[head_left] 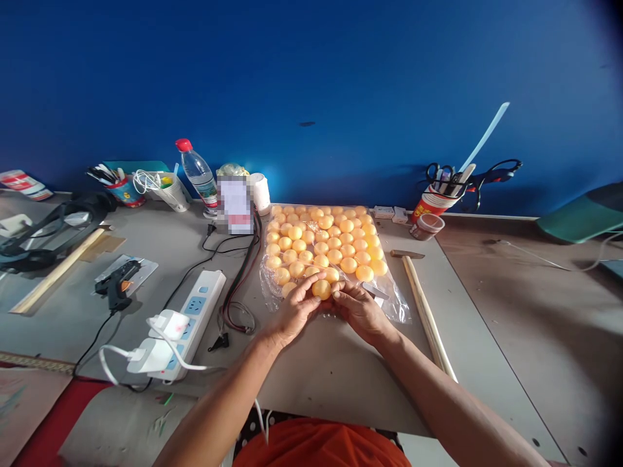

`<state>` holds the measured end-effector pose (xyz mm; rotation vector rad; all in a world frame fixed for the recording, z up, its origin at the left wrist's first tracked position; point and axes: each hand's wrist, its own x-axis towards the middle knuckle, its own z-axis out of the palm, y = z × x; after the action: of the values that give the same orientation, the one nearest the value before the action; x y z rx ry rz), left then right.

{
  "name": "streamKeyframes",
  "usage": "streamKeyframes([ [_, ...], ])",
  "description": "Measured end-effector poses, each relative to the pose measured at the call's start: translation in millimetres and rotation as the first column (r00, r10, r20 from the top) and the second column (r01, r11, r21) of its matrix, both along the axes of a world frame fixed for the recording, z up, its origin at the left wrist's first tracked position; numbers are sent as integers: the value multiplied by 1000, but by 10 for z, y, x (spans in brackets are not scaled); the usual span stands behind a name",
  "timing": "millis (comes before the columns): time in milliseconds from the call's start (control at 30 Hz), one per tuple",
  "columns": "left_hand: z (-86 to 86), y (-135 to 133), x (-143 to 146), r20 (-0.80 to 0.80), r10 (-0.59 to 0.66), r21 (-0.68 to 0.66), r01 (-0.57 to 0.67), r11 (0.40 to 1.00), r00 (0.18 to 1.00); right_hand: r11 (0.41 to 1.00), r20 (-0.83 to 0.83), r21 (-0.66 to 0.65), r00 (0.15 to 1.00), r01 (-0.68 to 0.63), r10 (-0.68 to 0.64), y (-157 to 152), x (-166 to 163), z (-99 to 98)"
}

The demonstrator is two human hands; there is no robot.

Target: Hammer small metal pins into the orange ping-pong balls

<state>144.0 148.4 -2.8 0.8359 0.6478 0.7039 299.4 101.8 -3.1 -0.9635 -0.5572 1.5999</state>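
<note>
Several orange balls [335, 243] lie packed in rows on a clear plastic bag [396, 305] on the grey table [341, 370]. Both hands meet at the near edge of the rows. My left hand [294, 312] and my right hand [359, 310] pinch one orange ball [322, 288] between their fingertips, from either side. The fingers of both hands are curled round it. A small grey flat piece [374, 292] lies just right of my right hand.
A wooden-handled hammer [423, 305] lies right of the bag. A white power strip [187, 324] with plugs, cables and a black glue gun [117, 285] sit left. Cups with scissors and pens [438, 194], a water bottle [198, 174] and headphones [39, 233] line the back by the blue wall.
</note>
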Motion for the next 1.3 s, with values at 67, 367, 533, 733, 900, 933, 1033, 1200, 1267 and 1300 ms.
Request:
streamKeyframes([
  [67, 7, -2, 2, -12, 3, -1, -3, 1000, 1000, 1000, 3, 4, 1000, 2, -2, 0, 1, -5],
  [367, 43, -5, -21, -232, 39, 241, 19, 970, 972, 1000, 40, 13, 999, -9, 9, -5, -12, 20],
  [533, 125, -7, -2, -280, 55, 316, 38, 948, 958, 998, 70, 44, 997, -37, 34, -8, -2, -22],
  [733, 26, -2, -1, -318, 115, 427, 34, 904, 941, 999, 59, 36, 998, -31, 28, -10, 3, -30],
  [900, -40, -12, 5, -307, 126, 437, 22, 899, 944, 999, 50, 44, 999, -10, 8, -18, -12, -35],
  [933, -36, -16, 5, -312, 129, 443, 25, 896, 941, 999, 50, 47, 999, -6, 4, -20, -15, -43],
  [1033, -8, -27, 2, -352, 154, 484, 39, 874, 923, 998, 49, 60, 999, 2, -5, -26, -22, -74],
  [1200, 8, -34, -4, -397, 192, 571, 77, 817, 898, 998, 77, 61, 997, 15, -20, -34, -34, -92],
  [1267, 0, -35, -3, -395, 200, 594, 83, 800, 897, 998, 81, 53, 996, 30, -34, -35, -41, -86],
  [1300, -3, -35, -2, -391, 202, 604, 84, 793, 898, 998, 79, 50, 996, 34, -38, -35, -45, -81],
])
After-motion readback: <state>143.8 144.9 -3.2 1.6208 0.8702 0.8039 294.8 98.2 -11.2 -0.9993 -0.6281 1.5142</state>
